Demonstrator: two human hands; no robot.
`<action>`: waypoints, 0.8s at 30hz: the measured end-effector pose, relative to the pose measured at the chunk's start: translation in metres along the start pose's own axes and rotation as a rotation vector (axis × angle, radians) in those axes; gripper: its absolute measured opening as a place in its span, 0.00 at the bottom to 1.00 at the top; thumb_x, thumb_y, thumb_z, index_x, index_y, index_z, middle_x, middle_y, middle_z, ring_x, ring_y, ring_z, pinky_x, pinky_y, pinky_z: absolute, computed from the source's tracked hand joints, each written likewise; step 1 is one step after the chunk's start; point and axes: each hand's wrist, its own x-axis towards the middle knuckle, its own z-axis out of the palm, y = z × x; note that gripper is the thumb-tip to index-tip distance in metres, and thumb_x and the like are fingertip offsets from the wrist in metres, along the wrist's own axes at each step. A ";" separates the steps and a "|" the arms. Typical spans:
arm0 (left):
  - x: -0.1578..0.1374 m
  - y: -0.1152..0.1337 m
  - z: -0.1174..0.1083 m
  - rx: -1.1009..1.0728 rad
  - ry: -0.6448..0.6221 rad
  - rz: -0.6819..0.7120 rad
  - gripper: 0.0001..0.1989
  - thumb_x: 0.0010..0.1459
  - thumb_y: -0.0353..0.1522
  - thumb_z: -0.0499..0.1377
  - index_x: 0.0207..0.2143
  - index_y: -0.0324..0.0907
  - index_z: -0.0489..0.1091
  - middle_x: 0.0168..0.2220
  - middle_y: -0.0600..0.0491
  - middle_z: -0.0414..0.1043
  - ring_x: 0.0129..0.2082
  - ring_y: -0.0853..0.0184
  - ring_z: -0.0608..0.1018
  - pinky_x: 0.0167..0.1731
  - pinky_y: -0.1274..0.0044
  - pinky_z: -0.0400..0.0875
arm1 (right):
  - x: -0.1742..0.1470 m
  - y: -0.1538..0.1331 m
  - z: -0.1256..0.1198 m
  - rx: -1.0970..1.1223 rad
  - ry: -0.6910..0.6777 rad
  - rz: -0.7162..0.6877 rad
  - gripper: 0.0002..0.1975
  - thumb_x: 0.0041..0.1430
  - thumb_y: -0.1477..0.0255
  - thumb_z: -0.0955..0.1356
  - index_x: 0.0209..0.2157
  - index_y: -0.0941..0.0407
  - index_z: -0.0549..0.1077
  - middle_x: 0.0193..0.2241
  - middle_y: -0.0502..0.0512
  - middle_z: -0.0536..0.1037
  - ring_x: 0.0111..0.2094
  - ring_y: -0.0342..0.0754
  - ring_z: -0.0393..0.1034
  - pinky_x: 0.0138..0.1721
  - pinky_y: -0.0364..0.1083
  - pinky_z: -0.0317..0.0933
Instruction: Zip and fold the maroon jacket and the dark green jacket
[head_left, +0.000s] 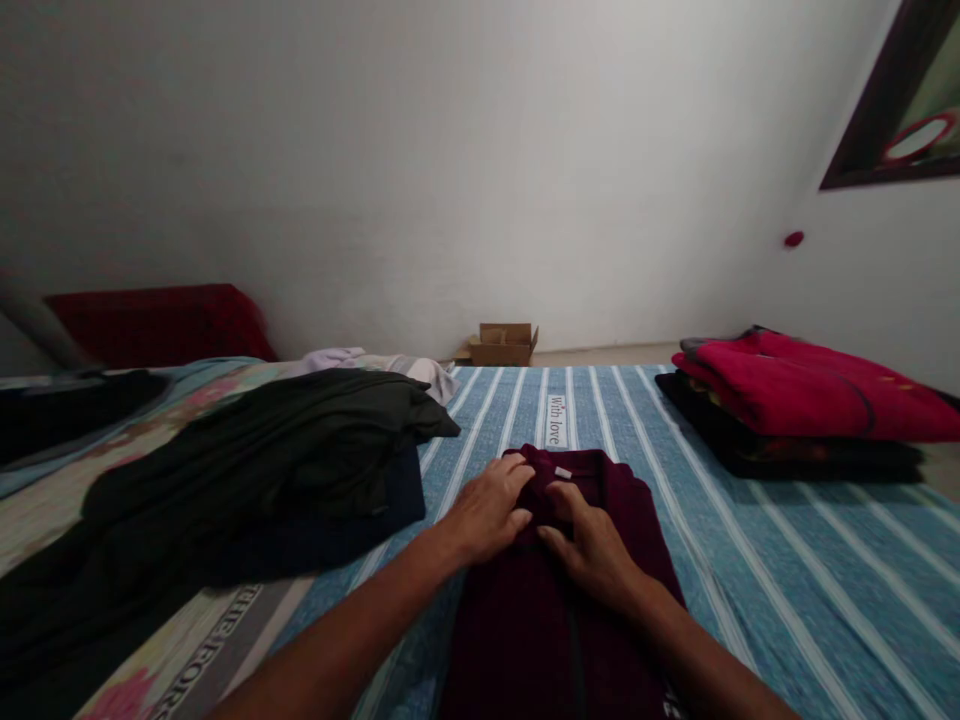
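Left grip lies on the maroon garment, fingers bent toward the collar and thumb standing apart from them, so it is moderately parted. My right grip rests on the same garment, just beside the left, its thumb and forefinger spread with maroon cloth showing between them. The two hands face each other without touching, just below the neck opening, where a small white label shows.

The maroon garment is laid flat directly in front of me, collar pointing away, on a blue sheet with white stripes. A dark strip runs down its front, and a bit of white lettering sits low on its right, cut off by the bottom edge of my view. Beyond the collar I can read "with love" printed on the sheet.

To my left, well apart from the collar, a dark green garment lies loosely over navy cloth. To my right, a bright red garment is stacked on black folded cloth. An open cardboard box stands past the sheet's far edge, near the wall.
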 end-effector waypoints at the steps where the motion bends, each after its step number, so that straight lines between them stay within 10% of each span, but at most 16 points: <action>1: -0.011 0.003 0.006 -0.020 0.017 -0.051 0.25 0.50 0.30 0.57 0.52 0.41 0.60 0.58 0.46 0.57 0.59 0.60 0.59 0.57 0.68 0.55 | 0.000 -0.001 0.000 -0.018 0.007 -0.002 0.19 0.56 0.72 0.62 0.49 0.54 0.56 0.35 0.54 0.74 0.34 0.49 0.70 0.33 0.44 0.61; 12: -0.041 0.018 0.034 -0.159 -0.107 -0.293 0.34 0.55 0.40 0.51 0.61 0.36 0.49 0.64 0.43 0.41 0.64 0.58 0.44 0.60 0.61 0.43 | -0.007 -0.014 -0.005 -0.384 0.008 -0.138 0.16 0.56 0.71 0.64 0.47 0.56 0.63 0.35 0.56 0.76 0.36 0.50 0.70 0.37 0.47 0.61; 24: -0.053 0.029 0.034 -0.050 0.104 -0.267 0.21 0.62 0.35 0.43 0.54 0.39 0.62 0.60 0.44 0.56 0.61 0.61 0.56 0.58 0.61 0.51 | -0.029 -0.008 -0.035 -0.438 0.381 -0.246 0.06 0.59 0.73 0.62 0.36 0.55 0.69 0.34 0.56 0.75 0.37 0.49 0.69 0.39 0.49 0.62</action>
